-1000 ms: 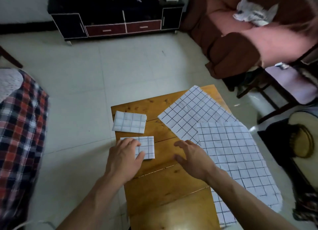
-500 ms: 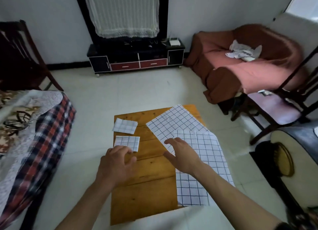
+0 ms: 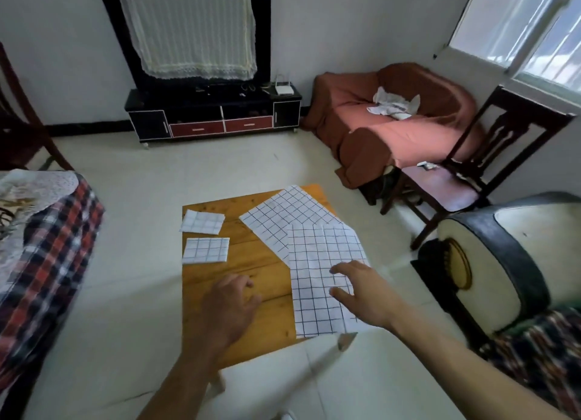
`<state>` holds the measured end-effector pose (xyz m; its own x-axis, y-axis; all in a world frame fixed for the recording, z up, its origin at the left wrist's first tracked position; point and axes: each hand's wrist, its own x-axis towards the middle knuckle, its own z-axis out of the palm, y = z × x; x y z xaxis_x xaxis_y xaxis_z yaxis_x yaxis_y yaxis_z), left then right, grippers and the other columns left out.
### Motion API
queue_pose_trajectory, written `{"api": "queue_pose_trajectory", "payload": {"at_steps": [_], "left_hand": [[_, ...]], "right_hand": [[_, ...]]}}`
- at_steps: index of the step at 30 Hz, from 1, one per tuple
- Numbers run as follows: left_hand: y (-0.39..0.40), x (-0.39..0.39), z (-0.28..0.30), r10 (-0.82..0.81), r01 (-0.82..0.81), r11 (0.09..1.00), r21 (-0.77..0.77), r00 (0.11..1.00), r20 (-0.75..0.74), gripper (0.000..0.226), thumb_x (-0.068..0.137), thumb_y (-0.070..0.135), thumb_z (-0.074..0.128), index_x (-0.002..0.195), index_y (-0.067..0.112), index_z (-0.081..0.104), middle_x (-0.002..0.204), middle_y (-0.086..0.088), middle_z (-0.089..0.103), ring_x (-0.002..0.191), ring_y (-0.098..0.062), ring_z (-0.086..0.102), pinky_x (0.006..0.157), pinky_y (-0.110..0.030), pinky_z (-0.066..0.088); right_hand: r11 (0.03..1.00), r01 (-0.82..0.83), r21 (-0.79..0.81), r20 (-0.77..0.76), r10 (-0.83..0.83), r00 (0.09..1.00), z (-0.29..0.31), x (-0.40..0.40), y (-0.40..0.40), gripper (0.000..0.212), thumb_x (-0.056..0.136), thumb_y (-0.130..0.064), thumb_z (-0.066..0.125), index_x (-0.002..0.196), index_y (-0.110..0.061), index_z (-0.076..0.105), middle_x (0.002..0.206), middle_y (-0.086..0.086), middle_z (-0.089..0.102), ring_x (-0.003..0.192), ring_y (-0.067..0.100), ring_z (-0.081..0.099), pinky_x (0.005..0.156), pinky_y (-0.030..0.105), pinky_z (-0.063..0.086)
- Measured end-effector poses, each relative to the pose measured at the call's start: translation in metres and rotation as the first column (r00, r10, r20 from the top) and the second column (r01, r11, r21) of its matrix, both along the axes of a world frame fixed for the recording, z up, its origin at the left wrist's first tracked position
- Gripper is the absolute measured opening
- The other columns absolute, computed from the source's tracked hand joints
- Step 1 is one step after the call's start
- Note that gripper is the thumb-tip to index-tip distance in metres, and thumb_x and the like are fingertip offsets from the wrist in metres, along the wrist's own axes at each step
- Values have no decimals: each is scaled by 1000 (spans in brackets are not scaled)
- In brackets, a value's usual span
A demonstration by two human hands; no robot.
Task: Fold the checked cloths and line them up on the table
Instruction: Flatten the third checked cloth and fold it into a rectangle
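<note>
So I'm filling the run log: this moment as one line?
folded cloths: two, left | unfolded cloths: two, overlapping | right hand: over near cloth, open | left hand: idle

a home living room: a black tv stand (image 3: 213,117) with red drawers against the white wall, the screen above it draped in a lace cloth (image 3: 191,32) (only its dark frame shows), a sofa (image 3: 393,127) under a rust-red cover, a dark wooden chair (image 3: 471,174), pale tiled floor (image 3: 195,168), and a low wooden table (image 3: 251,262).

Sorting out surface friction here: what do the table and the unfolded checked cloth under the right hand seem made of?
Table: looks like wooden planks, orange-brown, with visible grain and knots. Checked cloth: seems thin white woven fabric, matte, showing soft creases.
</note>
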<state>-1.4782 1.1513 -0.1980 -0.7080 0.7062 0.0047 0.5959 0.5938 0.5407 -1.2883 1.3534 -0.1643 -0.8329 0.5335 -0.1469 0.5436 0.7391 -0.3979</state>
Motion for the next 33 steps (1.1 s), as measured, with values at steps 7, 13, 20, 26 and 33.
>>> {"api": "queue_pose_trajectory", "payload": {"at_steps": [7,13,20,26,33], "left_hand": [[25,93,-47,-118,127,986,-106,989,86,22,90,46,54,105,33,62,107,14,61,94,-8,53,83,-29,48],[76,118,-76,-140,164,955,-246,984,115,26,92,48,53,113,35,59,116,17,57,105,-7,50,88,-26,43],[159,135,-109,-44,97,926,-364,988,150,22,95,46,51,116,39,53,119,24,51,112,-2,45,93,-23,38],[206,136,-167,20,64,907,-417,981,194,24,95,44,52,118,37,51,122,22,50,112,-4,44,93,-23,39],[224,128,-284,-23,98,874,-475,987,162,60,87,49,62,140,32,39,141,14,42,128,-10,38,103,-25,37]], "right_hand": [[999,41,-29,94,-38,995,-25,77,32,42,94,-42,56,133,-28,51,130,-7,53,119,14,50,94,24,42],[987,28,-161,87,-14,996,-82,98,89,40,93,-44,52,131,-29,51,130,-6,54,124,17,49,102,29,41],[967,19,-255,109,9,994,-158,103,177,36,96,-37,54,131,-28,53,132,-7,54,121,13,50,101,25,42],[948,43,-314,109,-9,994,-227,91,213,36,97,-33,53,132,-27,53,134,-5,54,121,13,49,101,25,42],[963,-21,-268,139,60,988,-331,83,206,52,92,-41,61,140,-27,46,146,-5,43,134,14,36,110,29,33]]}}
